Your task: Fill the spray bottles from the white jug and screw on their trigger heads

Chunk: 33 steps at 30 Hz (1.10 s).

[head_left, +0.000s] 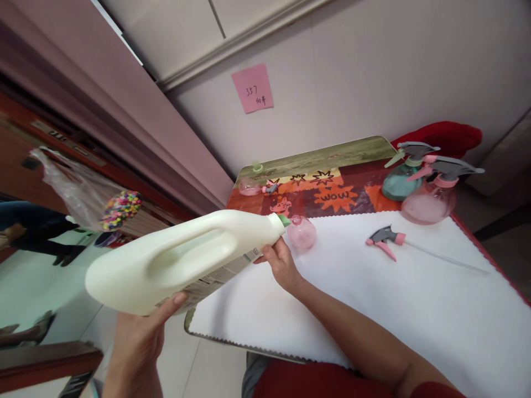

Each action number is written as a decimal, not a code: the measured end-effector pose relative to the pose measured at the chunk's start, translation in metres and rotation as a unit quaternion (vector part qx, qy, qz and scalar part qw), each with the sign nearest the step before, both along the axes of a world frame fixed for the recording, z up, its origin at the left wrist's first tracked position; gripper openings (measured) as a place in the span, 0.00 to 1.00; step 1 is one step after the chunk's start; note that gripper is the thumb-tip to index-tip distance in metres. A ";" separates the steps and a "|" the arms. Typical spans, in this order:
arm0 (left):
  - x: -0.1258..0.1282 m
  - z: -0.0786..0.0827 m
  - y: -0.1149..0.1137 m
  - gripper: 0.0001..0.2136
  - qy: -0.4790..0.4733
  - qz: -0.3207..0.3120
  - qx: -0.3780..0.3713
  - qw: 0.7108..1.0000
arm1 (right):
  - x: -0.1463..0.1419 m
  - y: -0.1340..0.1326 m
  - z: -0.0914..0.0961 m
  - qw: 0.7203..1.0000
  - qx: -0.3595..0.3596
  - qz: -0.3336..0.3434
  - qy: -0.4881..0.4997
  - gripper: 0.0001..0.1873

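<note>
A large white jug (182,260) with a moulded handle is tipped on its side, its green spout right over the mouth of a small pink bottle (302,232) standing on the white cloth (373,298). My left hand (136,337) grips the jug's base from below. My right hand (280,262) is closed under the jug's neck, beside the pink bottle. A loose grey and pink spray head (385,239) with its long tube lies on the cloth to the right.
At the table's far right stand a teal spray bottle (401,177) and a pink spray bottle (431,196). Another small pink bottle (250,187) lies at the far left corner. A pink note (253,88) is stuck on the wall. A plastic bag (83,193) hangs at left.
</note>
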<state>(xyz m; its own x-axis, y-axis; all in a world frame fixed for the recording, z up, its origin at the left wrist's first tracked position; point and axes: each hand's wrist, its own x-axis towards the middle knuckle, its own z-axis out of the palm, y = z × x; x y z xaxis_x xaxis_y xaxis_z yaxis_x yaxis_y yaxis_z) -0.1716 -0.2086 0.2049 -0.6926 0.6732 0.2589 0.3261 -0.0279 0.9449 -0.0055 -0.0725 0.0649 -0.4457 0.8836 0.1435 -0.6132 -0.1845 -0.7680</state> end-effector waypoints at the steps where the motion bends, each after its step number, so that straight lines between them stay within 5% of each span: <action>1: 0.000 0.000 0.000 0.33 0.002 -0.001 0.000 1.000 | 0.000 0.000 0.000 1.000 0.001 0.000 0.000 0.29; 33: 0.002 0.002 0.000 0.34 0.003 -0.010 0.006 1.000 | 0.000 0.000 0.001 1.000 0.001 -0.002 0.002 0.29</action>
